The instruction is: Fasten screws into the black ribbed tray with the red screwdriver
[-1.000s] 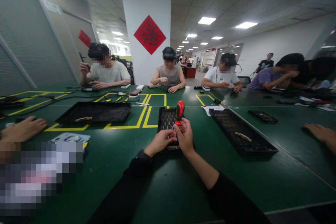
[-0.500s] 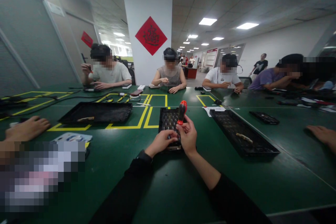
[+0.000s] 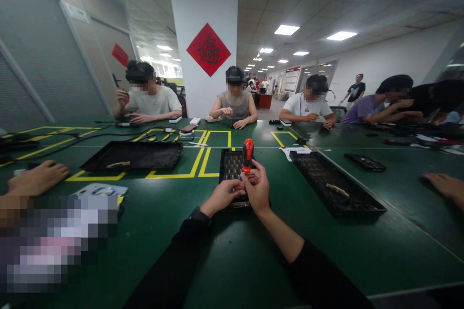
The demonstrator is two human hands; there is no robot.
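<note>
Nothing reads surely: black brush characters on the red diamond at 11 o'clock, tiny marks on the red slip at 10, blurred print on the white paper at 3

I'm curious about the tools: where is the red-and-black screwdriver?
In the head view, just right of centre: the red-and-black screwdriver is upright in the right hand, by the small black tray.

Red-and-black screwdriver, handle up, over black tray, lying flat
</note>
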